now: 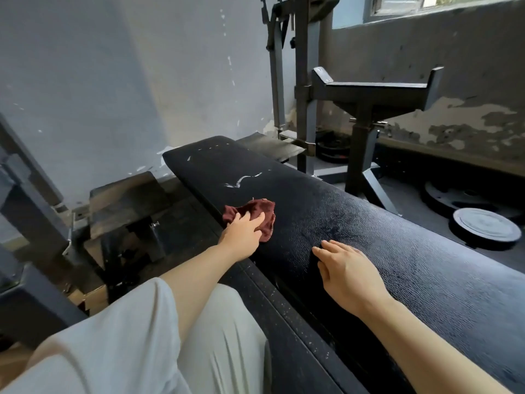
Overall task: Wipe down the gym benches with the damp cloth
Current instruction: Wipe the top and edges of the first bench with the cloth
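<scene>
One bench (pixel 369 223), one maroon cloth (pixel 257 213) mid-frame; left hand (pixel 241 236) presses it with straight fingers, right hand (pixel 348 270) rests flat, fingers relaxed.

A dark steel rack stand (pixel 366 109) with a U-shaped cradle is seen beyond and to the right of the grip, with a taller grey upright frame (pixel 304 81) just to its left. Round weight plates (pixel 485 227) are laid flat on the floor well to the right. A worn dark platform (pixel 127 200) is set to the left, against the scuffed pale-blue wall (pixel 113 81). A window (pixel 412 4) is glimpsed far above.
</scene>
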`<state>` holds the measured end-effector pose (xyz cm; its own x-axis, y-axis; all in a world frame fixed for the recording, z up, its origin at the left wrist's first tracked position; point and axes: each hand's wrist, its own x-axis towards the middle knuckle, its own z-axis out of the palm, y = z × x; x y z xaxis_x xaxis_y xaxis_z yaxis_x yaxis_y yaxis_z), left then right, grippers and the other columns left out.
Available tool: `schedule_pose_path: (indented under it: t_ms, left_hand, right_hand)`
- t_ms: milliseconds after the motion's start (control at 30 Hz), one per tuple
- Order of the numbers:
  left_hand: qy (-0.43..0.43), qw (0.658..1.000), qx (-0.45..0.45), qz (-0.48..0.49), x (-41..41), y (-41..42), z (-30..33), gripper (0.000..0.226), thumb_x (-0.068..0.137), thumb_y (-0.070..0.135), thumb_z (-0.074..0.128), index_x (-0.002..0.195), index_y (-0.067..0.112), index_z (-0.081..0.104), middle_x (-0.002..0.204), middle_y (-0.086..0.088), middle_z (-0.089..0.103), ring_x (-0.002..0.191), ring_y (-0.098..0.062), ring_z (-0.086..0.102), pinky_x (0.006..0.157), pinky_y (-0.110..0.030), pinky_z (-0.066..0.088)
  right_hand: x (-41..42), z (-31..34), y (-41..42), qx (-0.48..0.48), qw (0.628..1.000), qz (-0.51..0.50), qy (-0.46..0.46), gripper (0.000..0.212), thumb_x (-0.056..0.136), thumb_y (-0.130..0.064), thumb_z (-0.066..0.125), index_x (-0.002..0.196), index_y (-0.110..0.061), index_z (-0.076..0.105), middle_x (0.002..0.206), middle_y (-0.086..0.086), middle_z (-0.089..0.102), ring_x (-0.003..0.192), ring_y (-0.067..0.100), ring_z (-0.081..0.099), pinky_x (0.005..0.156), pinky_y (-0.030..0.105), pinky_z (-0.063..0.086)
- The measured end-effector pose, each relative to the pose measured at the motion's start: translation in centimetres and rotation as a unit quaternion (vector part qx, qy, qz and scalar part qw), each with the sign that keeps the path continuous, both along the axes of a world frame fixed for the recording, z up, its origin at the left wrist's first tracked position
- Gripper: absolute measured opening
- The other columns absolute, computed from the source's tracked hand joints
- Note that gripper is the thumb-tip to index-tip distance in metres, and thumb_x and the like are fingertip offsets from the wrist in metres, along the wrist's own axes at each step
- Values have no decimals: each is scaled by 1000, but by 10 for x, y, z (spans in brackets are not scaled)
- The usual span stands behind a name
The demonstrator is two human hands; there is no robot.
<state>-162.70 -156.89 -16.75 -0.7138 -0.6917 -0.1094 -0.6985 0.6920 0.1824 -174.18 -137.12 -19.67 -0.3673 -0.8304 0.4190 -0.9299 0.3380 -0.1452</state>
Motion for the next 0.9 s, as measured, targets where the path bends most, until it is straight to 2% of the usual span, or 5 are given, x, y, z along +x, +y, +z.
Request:
schedule_pose_path:
  t_ms: [167, 400, 533, 667, 900]
  left_hand:
    - [39, 996, 48, -67, 13, 22, -4, 52, 104, 21, 35, 152, 32, 20, 161, -4, 14, 149, -26, 5, 119, -41, 16]
    - [119, 991, 56, 5, 7, 42, -8, 49, 101, 21, 43, 149, 30, 33, 159, -6, 22, 148, -25, 11, 116, -38, 20]
    - [170, 985, 26, -4, 13, 78, -15, 39, 101, 29, 45, 139, 32, 49, 152, -1, 38, 143, -21, 29, 112, -36, 29]
    - [251, 967, -44, -11, 18, 78, -19, 37, 94, 17, 59, 128, 31, 61, 131, 3, 61, 120, -18, 55, 100, -40, 45]
    - [341, 938, -55, 37, 51, 48, -36, 39, 89, 0, 59, 122, 21, 63, 118, -5, 55, 100, -27, 58, 86, -36, 51]
  right_hand:
    - [4, 8, 9, 69, 997, 9, -35, 27, 93, -21, 50, 112, -16, 68, 116, 4, 66, 116, 23, 57, 98, 37, 45]
    - [9, 14, 38, 81, 995, 26, -51, 35, 98, -24, 42, 127, -19, 59, 134, -1, 57, 129, 16, 47, 106, 28, 36]
    - [19, 16, 34, 94, 994, -9, -54, 31, 95, -25, 44, 117, -18, 64, 125, -1, 61, 123, 18, 52, 101, 31, 40]
    - [22, 19, 24, 123, 991, -25, -56, 25, 90, -27, 46, 98, -17, 67, 104, -1, 63, 106, 25, 57, 86, 37, 51]
    - [38, 26, -6, 126, 990, -56, -44, 25, 93, -24, 45, 96, -11, 65, 98, 5, 58, 99, 27, 53, 75, 40, 52]
